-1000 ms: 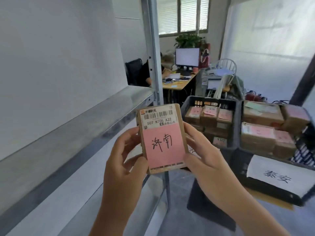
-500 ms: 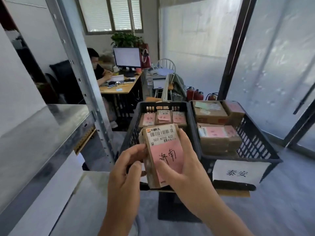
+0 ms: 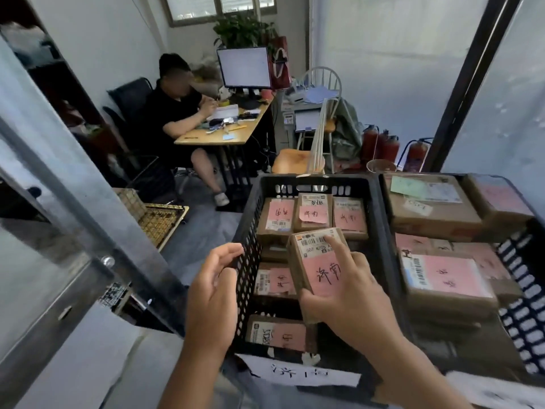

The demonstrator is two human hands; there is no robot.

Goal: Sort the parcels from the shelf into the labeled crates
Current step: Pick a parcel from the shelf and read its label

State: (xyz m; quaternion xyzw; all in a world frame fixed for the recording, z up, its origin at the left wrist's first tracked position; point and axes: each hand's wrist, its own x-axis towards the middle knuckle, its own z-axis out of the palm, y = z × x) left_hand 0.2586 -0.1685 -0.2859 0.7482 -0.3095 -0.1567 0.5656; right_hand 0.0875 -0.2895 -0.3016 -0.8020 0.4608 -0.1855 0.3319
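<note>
- Brown cardboard parcel with a pink handwritten label: gripped in the right hand, thumb under its near end and forefinger laid across the barcode, held over the open top of the left black crate and not yet set down.
- Left hand: fingers loosely spread, holding nothing, just beside the crate's perforated left wall; whether the fingertips touch it cannot be told.
- Left black crate: at least six small brown parcels already inside, pink labels upward, three in a back row and others nearer; its white front label appears to carry the same two characters as the held parcel.
- Right black crate: larger cardboard parcels stacked in layers, the upper ones standing above the rim.
- Progress, as a judgement: sorting is well advanced, both crates being partly filled; the present parcel awaits release, and what remains on the shelf is out of view.
</note>
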